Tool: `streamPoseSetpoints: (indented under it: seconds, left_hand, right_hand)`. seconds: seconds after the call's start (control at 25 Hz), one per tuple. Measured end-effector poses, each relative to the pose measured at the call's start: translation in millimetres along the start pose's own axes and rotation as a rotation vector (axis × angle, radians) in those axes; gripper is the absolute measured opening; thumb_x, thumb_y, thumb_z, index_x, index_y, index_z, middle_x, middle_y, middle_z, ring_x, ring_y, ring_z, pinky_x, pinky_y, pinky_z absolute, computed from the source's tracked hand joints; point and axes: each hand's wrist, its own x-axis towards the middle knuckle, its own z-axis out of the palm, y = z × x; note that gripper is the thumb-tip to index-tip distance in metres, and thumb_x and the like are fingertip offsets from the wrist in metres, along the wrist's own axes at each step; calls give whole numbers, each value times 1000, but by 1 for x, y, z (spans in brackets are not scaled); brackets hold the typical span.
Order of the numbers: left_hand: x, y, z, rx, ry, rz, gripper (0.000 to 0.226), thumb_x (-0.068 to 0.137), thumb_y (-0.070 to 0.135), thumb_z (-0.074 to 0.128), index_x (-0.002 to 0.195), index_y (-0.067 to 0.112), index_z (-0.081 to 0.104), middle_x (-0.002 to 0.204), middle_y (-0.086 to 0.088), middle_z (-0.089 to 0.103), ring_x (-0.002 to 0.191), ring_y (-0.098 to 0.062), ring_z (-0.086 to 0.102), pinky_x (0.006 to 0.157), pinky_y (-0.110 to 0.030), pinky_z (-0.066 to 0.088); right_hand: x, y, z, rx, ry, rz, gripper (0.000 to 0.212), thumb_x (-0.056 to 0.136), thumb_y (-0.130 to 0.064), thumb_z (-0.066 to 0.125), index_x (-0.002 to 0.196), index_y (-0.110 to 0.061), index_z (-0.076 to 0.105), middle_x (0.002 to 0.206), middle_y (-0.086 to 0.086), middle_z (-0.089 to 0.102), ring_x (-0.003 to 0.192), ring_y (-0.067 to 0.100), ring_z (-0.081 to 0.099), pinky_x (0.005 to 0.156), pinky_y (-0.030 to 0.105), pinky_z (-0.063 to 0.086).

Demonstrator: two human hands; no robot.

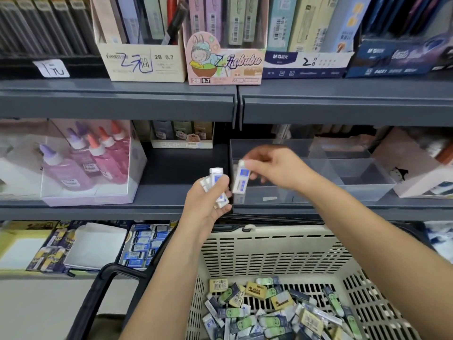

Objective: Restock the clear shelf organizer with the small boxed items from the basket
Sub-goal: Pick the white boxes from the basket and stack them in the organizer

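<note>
The left hand (pixel 208 202) is raised in front of the shelf, its fingers curled around several small white boxes (pixel 217 174). The right hand (pixel 274 168) reaches left, and its fingers pinch one white and blue box (pixel 242 179) upright at the left end of the clear shelf organizer (pixel 362 177). More boxes (pixel 269 312) lie in the basket (pixel 269 244) below. On the shelf above, a cardboard carton (pixel 144 62) reads "2B 0.7", and a blue carton (pixel 306 65) reads "M&G".

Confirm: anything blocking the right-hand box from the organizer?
Nothing visible. The right hand pinches the small box at the clear organizer's front-left corner, its near compartment open on top. The left hand, gripping more boxes, sits left of it.
</note>
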Motion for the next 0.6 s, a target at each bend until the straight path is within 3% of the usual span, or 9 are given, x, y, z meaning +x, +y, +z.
streamPoseSetpoints:
  seconds: [0.12,0.24,0.32,0.6]
  left_hand:
    - [5,4,-3,-148,123,-87,10,86,25,65,91,18,60,72,1,64,69,-10,63,51,-23,51]
    - [7,5,-3,-227,131,-126,8,90,15,56,97,12,59,80,-5,60,69,-14,60,49,-24,50]
    - [7,4,-1,-202,122,-126,12,90,12,54,101,11,58,82,-6,62,71,-15,61,50,-25,51]
    - [9,-3,4,-81,51,-71,19,88,8,60,106,15,56,104,-8,69,96,-21,66,63,-30,57]
  right_hand:
    - [0,4,-23,-3,134,-7,14,87,-6,59,82,-19,60,73,-2,64,57,-1,61,59,15,51]
    - [-4,14,-18,-280,12,29,3,87,-21,61,84,-23,60,80,-1,68,75,14,66,78,28,52]
    - [-8,20,-7,-326,-61,59,2,88,-25,61,88,-24,63,83,-5,68,83,14,65,84,30,51]
    - [-8,25,1,-419,-76,54,13,90,-24,57,95,-20,68,89,-4,70,87,10,64,83,27,50]
